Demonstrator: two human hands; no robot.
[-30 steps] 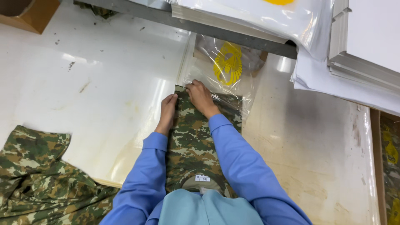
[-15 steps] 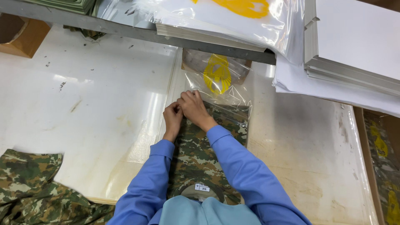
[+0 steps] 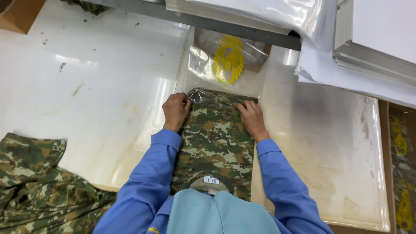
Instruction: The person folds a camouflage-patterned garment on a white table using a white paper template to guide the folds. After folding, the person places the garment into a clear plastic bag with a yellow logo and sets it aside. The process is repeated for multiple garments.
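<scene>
Near the middle of the counter [image 3: 329, 143] the left hand [image 3: 175, 112] and right hand [image 3: 251, 119] each pinch a side of the clear bag [image 3: 216, 73] mouth over the folded camouflage shirt [image 3: 216, 138]; keeping both sides level should avoid bunching

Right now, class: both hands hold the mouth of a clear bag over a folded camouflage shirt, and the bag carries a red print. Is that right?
Not quite: the print is yellow, not red, as the head view shows. The rest stands: the left hand and right hand hold the clear bag at its mouth over the folded camouflage shirt.
</scene>
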